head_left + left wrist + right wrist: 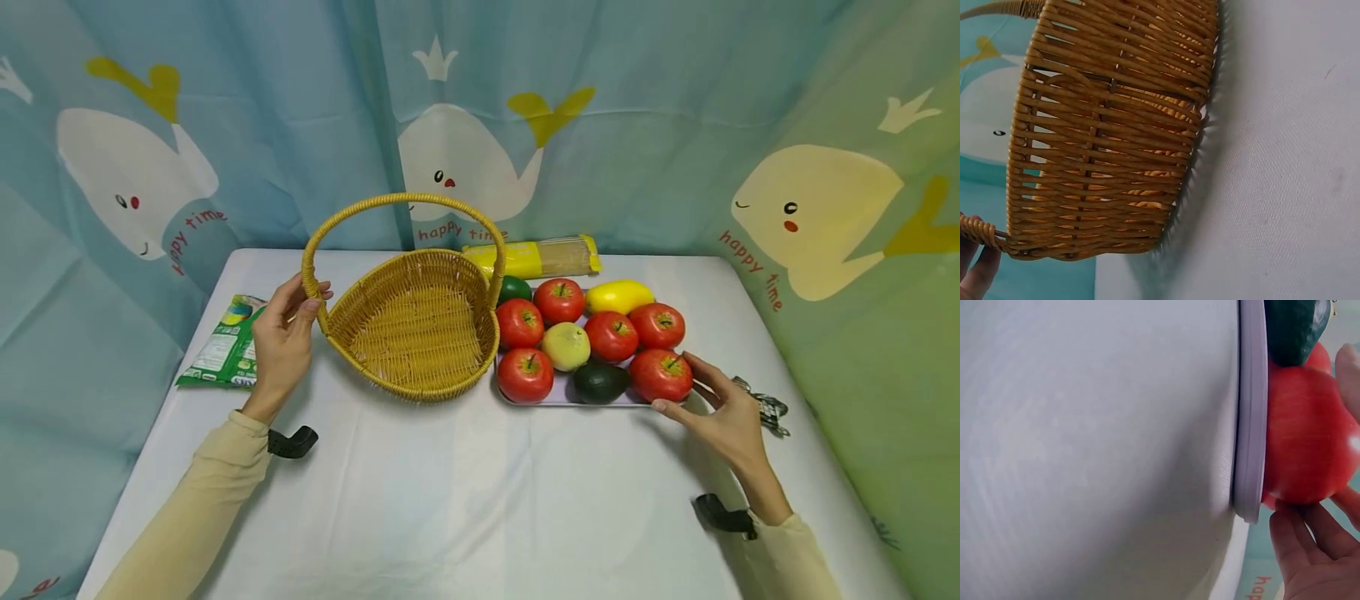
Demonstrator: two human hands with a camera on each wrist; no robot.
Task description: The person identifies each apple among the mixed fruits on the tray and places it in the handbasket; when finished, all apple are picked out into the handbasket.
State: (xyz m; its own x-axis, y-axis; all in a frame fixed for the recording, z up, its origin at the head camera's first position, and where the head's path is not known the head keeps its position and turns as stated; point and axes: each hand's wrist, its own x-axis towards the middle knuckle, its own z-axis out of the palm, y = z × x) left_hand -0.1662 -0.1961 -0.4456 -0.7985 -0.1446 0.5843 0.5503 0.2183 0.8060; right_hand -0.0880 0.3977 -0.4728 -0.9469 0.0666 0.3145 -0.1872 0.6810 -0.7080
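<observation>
My left hand point(285, 342) holds the left foot of the arched handle point(405, 198) on a golden wicker basket point(420, 392). No items show inside the basket, and its woven side fills much of the left wrist view. At the front right corner of a pale lilac tray point(555, 405), my right hand point(727, 421) has its thumb and fingers around a red apple point(661, 375). In the right wrist view this apple point(1310, 434) sits between the thumb and the fingers, right by the tray's rim point(1250, 425).
Several more red apples point(526, 375), a dark green avocado point(600, 382), a pale yellow-green fruit point(566, 346) and a yellow mango point(619, 297) fill the tray. Behind lies a yellow noodle packet point(540, 257). A green bag point(225, 346) lies left, a metal object point(768, 408) right.
</observation>
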